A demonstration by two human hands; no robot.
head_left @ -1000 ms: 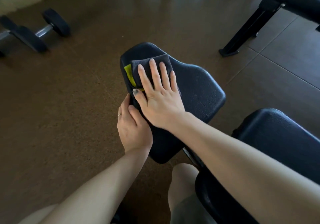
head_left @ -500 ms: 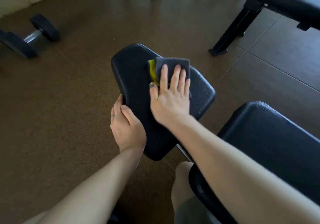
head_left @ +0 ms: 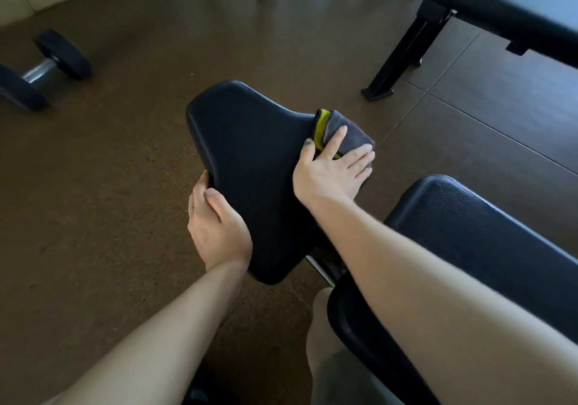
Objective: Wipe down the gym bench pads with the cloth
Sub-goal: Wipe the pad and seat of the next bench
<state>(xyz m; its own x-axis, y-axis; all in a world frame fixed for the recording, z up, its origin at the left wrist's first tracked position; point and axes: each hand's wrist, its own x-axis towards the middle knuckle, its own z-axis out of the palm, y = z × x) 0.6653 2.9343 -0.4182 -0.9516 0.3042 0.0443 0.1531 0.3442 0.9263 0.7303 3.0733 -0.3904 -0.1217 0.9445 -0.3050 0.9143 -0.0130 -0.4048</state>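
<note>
**Cloth at the seat pad's right edge**

While the person's bare knee [head_left: 322,317] shows at the bottom of the view, the long black back pad [head_left: 488,248] runs off to the lower right beneath the right forearm. Just beyond it, the left hand [head_left: 215,226] holds the near left edge of the black seat pad [head_left: 250,160]; its grip is wrapped on that edge, thumb lying on top, fingers curled under the rim, a ring on one finger. Farther across, the right hand [head_left: 331,170] presses the folded cloth [head_left: 347,132] onto the pad's right edge, fingers straight and slightly spread over it, thumb resting on the pad beside it. The cloth is dark grey with a yellow-green fold showing at its left side, and it partly overhangs the pad's right rim. Brown floor [head_left: 109,201] surrounds the seat. Well apart to the far left lies a black dumbbell [head_left: 40,70] with a metal handle. At the far right stands another bench [head_left: 500,10], black-padded on a black steel leg.
</note>
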